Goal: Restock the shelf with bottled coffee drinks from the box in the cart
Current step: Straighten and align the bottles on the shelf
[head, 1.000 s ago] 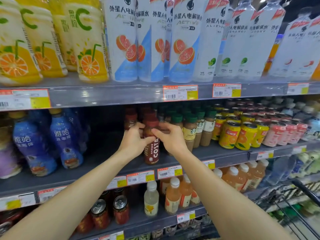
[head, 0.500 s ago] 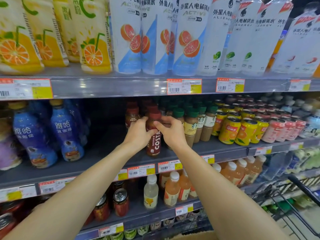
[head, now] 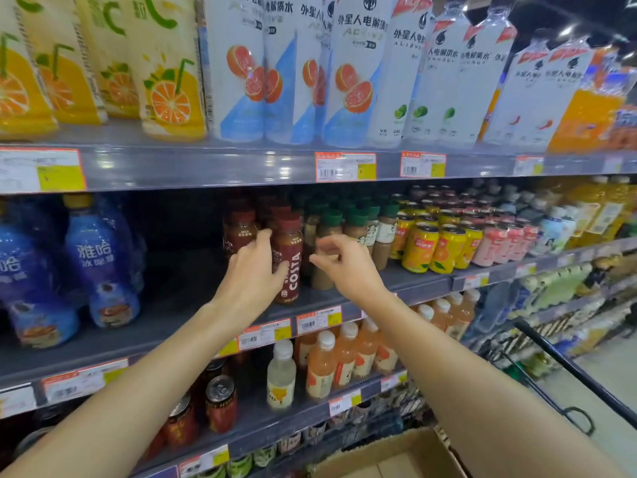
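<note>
A brown Costa coffee bottle (head: 289, 260) with a dark red cap stands upright at the front of the middle shelf (head: 179, 326), with more Costa bottles (head: 239, 229) in rows behind it. My left hand (head: 250, 274) is at the bottle's left side, the thumb touching its label and the fingers loosely bent. My right hand (head: 344, 267) hovers just right of the bottle, apart from it, fingers loosely curled and holding nothing. The open cardboard box (head: 389, 457) shows at the bottom edge; its contents are hidden.
Green-capped coffee bottles (head: 358, 229) and yellow cans (head: 431, 246) stand to the right of the Costa rows; blue bottles (head: 100, 263) to the left. An open stretch of shelf lies between the blue bottles and the Costa. The cart's black handle (head: 568, 370) is at lower right.
Both hands held the front Costa bottle near its cap before. My right hand has let go and drawn right; my left hand has slid down to its side. The bottle stands on the shelf.
</note>
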`<state>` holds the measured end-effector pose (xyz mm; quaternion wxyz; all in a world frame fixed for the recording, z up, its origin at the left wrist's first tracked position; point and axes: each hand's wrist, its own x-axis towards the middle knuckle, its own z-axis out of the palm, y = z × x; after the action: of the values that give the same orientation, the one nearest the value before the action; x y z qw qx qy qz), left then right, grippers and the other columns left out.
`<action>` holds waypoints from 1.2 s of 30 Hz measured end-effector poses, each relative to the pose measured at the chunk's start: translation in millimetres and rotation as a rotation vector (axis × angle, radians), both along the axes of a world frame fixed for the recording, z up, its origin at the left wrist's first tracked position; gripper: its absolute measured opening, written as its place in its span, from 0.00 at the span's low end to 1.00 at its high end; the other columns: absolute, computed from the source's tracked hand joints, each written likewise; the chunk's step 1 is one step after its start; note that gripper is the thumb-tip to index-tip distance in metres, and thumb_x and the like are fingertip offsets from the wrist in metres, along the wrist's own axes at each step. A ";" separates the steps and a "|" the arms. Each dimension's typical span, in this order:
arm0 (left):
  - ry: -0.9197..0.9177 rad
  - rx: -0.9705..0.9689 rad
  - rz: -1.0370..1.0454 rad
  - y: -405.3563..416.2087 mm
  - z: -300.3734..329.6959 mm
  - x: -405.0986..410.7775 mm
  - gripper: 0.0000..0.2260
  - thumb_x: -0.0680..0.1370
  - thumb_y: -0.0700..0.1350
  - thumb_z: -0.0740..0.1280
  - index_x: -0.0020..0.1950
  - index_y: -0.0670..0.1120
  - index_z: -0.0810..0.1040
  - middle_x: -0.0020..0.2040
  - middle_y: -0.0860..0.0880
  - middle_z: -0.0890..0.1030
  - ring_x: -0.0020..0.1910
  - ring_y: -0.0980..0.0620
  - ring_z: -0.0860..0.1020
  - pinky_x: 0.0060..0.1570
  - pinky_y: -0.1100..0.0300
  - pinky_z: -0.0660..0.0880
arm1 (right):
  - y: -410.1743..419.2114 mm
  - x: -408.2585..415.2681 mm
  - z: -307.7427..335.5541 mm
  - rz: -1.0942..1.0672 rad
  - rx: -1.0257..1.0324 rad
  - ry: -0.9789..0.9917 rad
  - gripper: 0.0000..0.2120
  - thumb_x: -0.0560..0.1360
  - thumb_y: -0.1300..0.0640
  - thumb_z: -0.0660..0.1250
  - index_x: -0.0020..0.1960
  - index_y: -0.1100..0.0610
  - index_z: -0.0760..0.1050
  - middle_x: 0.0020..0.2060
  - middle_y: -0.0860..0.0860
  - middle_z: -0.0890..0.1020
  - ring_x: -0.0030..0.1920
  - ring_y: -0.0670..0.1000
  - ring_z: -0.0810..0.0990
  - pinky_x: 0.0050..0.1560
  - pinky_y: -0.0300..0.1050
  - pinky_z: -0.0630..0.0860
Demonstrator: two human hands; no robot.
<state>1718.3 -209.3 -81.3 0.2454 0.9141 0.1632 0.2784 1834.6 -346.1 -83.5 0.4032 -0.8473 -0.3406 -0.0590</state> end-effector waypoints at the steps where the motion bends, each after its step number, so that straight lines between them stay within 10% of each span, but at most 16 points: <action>1: -0.003 0.009 -0.024 -2.4 -0.3 -3.4 0.24 0.78 0.48 0.66 0.71 0.43 0.66 0.62 0.44 0.78 0.59 0.43 0.77 0.58 0.51 0.72 | -7.2 1.3 1.6 -0.012 -0.016 -0.008 0.16 0.76 0.51 0.70 0.61 0.57 0.78 0.56 0.50 0.82 0.57 0.48 0.79 0.58 0.43 0.75; 36: 0.111 0.269 0.064 -77.1 27.8 87.9 0.20 0.76 0.50 0.69 0.65 0.43 0.76 0.60 0.47 0.80 0.60 0.47 0.77 0.60 0.53 0.74 | -70.5 136.6 37.8 0.365 -0.086 -0.422 0.19 0.72 0.51 0.75 0.60 0.56 0.79 0.53 0.51 0.80 0.55 0.51 0.75 0.54 0.44 0.72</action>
<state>1806.1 -286.3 -53.5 0.1025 0.9471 0.1668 0.2545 1971.2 -416.6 -45.8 0.2913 -0.7572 -0.5661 -0.1461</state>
